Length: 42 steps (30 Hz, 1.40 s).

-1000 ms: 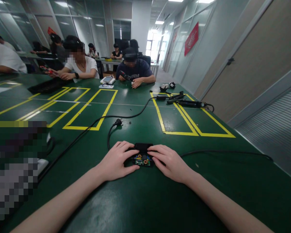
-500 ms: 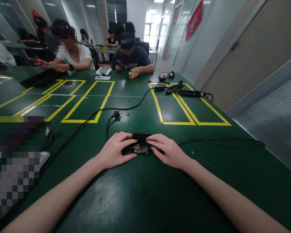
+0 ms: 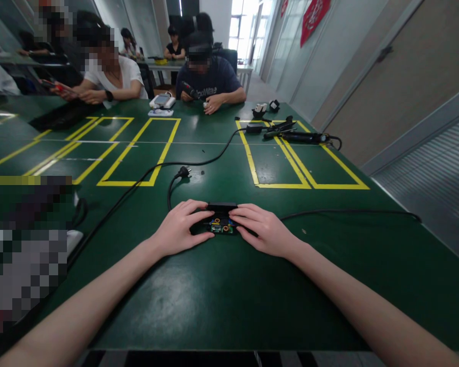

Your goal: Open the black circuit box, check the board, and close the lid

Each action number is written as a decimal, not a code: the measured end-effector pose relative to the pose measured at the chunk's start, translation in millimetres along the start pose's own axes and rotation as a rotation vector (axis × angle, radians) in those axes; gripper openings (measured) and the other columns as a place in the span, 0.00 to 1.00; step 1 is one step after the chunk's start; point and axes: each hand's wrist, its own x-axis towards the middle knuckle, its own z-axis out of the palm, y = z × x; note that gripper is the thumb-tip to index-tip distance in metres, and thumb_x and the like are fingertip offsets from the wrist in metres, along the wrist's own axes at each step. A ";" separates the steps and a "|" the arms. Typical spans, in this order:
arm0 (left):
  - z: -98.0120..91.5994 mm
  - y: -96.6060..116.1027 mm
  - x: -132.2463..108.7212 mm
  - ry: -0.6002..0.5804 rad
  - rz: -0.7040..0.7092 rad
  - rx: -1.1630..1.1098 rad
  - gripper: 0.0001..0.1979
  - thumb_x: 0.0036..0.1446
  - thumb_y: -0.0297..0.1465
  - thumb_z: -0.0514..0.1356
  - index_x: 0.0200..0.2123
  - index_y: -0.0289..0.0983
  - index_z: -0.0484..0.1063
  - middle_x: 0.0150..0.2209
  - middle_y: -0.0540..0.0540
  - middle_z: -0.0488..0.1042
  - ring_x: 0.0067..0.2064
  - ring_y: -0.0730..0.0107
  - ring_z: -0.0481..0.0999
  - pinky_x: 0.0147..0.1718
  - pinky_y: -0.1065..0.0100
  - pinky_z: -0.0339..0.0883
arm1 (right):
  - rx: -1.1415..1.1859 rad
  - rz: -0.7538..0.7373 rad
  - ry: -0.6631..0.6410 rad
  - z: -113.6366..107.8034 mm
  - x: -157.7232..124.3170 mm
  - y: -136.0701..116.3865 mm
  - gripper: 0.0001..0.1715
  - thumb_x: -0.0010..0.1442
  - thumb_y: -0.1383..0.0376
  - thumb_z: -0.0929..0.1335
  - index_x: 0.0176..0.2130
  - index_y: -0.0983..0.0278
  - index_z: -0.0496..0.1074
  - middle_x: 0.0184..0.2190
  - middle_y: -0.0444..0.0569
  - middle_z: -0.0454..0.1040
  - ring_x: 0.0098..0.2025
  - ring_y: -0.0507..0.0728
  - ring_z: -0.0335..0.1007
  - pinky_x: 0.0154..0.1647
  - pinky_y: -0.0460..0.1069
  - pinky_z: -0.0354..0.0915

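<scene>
In front of me on the table lies a small power adapter whose black casing is opened, baring a circuit board (image 3: 221, 226) with copper coils. Its black cover (image 3: 222, 207) stands tilted up behind the board. My left hand (image 3: 179, 227) grips the left side, fingers at the cover and thumb by the board's near left corner. From the right, my right hand (image 3: 265, 229) holds the cover's edge with its upper fingers, thumb near the board's right end. A cord with a black plug (image 3: 183, 172) curves out behind my left hand; another black cable (image 3: 348, 211) runs right.
Yellow tape rectangles (image 3: 153, 176) mark the green table (image 3: 199, 300). A long black cord (image 3: 126, 191) crosses it toward a black corded tool (image 3: 302, 136) at far right. A co-worker (image 3: 210, 79) sits opposite, near a white device (image 3: 161, 100). Blurred items (image 3: 26, 275) lie at left.
My view has tipped down a little, so the table's near edge now shows. The cover stands a bit steeper than before. Both hands keep their places around the adapter.
</scene>
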 end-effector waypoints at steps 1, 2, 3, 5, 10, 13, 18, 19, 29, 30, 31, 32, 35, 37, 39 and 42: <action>-0.1 0.0 -0.2 0.002 0.000 -0.003 0.21 0.62 0.38 0.68 0.56 0.39 0.76 0.55 0.37 0.77 0.55 0.53 0.77 0.52 0.53 0.73 | -0.003 0.000 0.009 -0.2 0.0 -0.3 0.17 0.70 0.70 0.64 0.54 0.65 0.77 0.51 0.57 0.80 0.55 0.64 0.75 0.54 0.61 0.77; -0.1 0.0 -0.4 0.003 -0.001 -0.002 0.20 0.62 0.38 0.68 0.56 0.39 0.76 0.55 0.37 0.77 0.55 0.54 0.77 0.52 0.53 0.73 | -0.006 -0.003 0.015 -0.3 -0.1 -0.6 0.17 0.70 0.70 0.64 0.54 0.64 0.77 0.51 0.57 0.80 0.55 0.64 0.76 0.54 0.61 0.77; 0.1 0.0 -0.6 0.003 -0.001 0.001 0.19 0.62 0.38 0.68 0.55 0.39 0.76 0.55 0.38 0.77 0.54 0.54 0.78 0.51 0.53 0.73 | -0.009 -0.008 0.016 -0.3 -0.2 -0.9 0.17 0.70 0.70 0.63 0.54 0.65 0.77 0.51 0.57 0.80 0.55 0.63 0.76 0.54 0.61 0.78; 0.3 0.2 -0.9 0.008 0.003 0.012 0.18 0.63 0.38 0.67 0.54 0.39 0.77 0.54 0.38 0.77 0.53 0.54 0.78 0.51 0.54 0.73 | -0.012 -0.021 0.007 -0.2 -0.4 -1.4 0.17 0.70 0.70 0.64 0.53 0.65 0.77 0.51 0.57 0.80 0.54 0.63 0.76 0.53 0.61 0.78; -0.3 1.3 -1.4 0.029 0.026 0.036 0.17 0.64 0.38 0.66 0.53 0.37 0.77 0.54 0.36 0.77 0.53 0.54 0.78 0.50 0.54 0.74 | -0.025 -0.023 -0.012 0.6 -1.2 -0.4 0.17 0.70 0.70 0.64 0.54 0.67 0.77 0.53 0.59 0.80 0.56 0.64 0.76 0.55 0.61 0.78; -0.4 1.4 -2.2 0.025 0.013 0.044 0.19 0.63 0.38 0.67 0.55 0.38 0.77 0.55 0.36 0.77 0.54 0.53 0.78 0.51 0.53 0.74 | -0.040 -0.027 -0.017 0.5 -1.0 0.4 0.18 0.70 0.70 0.64 0.55 0.65 0.76 0.53 0.58 0.79 0.57 0.64 0.76 0.55 0.62 0.78; 1.1 0.6 -3.1 0.033 0.013 0.046 0.20 0.62 0.38 0.68 0.55 0.39 0.77 0.54 0.37 0.77 0.53 0.53 0.79 0.51 0.52 0.75 | -0.036 -0.054 0.004 -0.3 0.5 -1.1 0.17 0.69 0.70 0.64 0.53 0.66 0.77 0.52 0.58 0.80 0.55 0.65 0.77 0.54 0.62 0.79; 1.5 0.4 -3.1 0.035 0.014 0.053 0.20 0.62 0.38 0.68 0.55 0.39 0.77 0.54 0.37 0.77 0.53 0.53 0.79 0.51 0.52 0.75 | -0.037 -0.056 0.006 -0.4 0.7 -1.6 0.16 0.69 0.71 0.64 0.53 0.67 0.77 0.52 0.58 0.80 0.55 0.65 0.77 0.54 0.62 0.79; 1.6 -0.8 -3.0 0.035 0.053 0.031 0.18 0.64 0.37 0.66 0.55 0.38 0.77 0.54 0.36 0.77 0.52 0.54 0.79 0.49 0.53 0.77 | -0.038 -0.059 -0.008 -2.8 0.0 -0.9 0.15 0.69 0.71 0.65 0.51 0.67 0.78 0.51 0.58 0.80 0.55 0.65 0.77 0.53 0.62 0.79; 1.2 -0.8 -3.0 0.034 0.056 0.034 0.18 0.64 0.37 0.66 0.55 0.38 0.77 0.54 0.36 0.77 0.52 0.54 0.79 0.49 0.53 0.77 | -0.035 -0.061 -0.009 -2.8 -0.3 -0.5 0.15 0.69 0.71 0.65 0.51 0.66 0.78 0.51 0.58 0.80 0.55 0.65 0.77 0.53 0.62 0.79; 0.9 -0.7 -3.0 0.031 0.057 0.036 0.18 0.64 0.38 0.66 0.55 0.38 0.77 0.54 0.36 0.77 0.52 0.54 0.79 0.49 0.53 0.77 | -0.032 -0.063 -0.008 -2.8 -0.6 -0.1 0.15 0.69 0.71 0.65 0.51 0.66 0.77 0.52 0.58 0.80 0.55 0.65 0.77 0.53 0.62 0.79; 0.5 -0.7 -3.1 0.028 0.056 0.035 0.18 0.64 0.38 0.66 0.54 0.38 0.77 0.54 0.36 0.76 0.52 0.54 0.79 0.49 0.53 0.77 | -0.028 -0.065 -0.007 -2.6 -1.0 0.2 0.15 0.69 0.71 0.65 0.52 0.66 0.77 0.52 0.58 0.80 0.55 0.65 0.77 0.53 0.62 0.79; -0.1 -0.5 -3.4 0.018 0.051 0.032 0.17 0.64 0.38 0.66 0.54 0.38 0.77 0.54 0.36 0.76 0.53 0.55 0.79 0.50 0.53 0.77 | -0.019 -0.072 0.000 -2.2 -2.5 0.0 0.17 0.69 0.71 0.65 0.54 0.64 0.75 0.53 0.57 0.80 0.54 0.63 0.78 0.54 0.61 0.78; -0.2 -0.5 -3.7 0.020 0.055 0.036 0.17 0.65 0.39 0.65 0.53 0.37 0.77 0.53 0.36 0.76 0.53 0.55 0.79 0.50 0.54 0.77 | -0.022 -0.064 0.000 -2.8 -3.6 -1.3 0.19 0.69 0.72 0.64 0.57 0.63 0.73 0.56 0.57 0.78 0.55 0.62 0.78 0.54 0.59 0.78; -0.3 -0.6 -4.1 0.017 0.058 0.047 0.16 0.65 0.39 0.65 0.52 0.37 0.78 0.53 0.36 0.76 0.52 0.54 0.79 0.49 0.54 0.77 | -0.022 -0.038 0.000 -4.1 -4.5 -3.3 0.23 0.69 0.72 0.63 0.61 0.64 0.69 0.59 0.60 0.75 0.57 0.62 0.77 0.53 0.58 0.78; -0.5 -0.9 -4.6 0.003 0.058 0.065 0.16 0.65 0.39 0.65 0.51 0.36 0.78 0.53 0.35 0.76 0.51 0.54 0.79 0.48 0.53 0.77 | 0.001 0.001 0.027 -5.9 -5.2 -6.0 0.27 0.70 0.71 0.62 0.66 0.63 0.62 0.63 0.63 0.69 0.54 0.60 0.78 0.48 0.55 0.80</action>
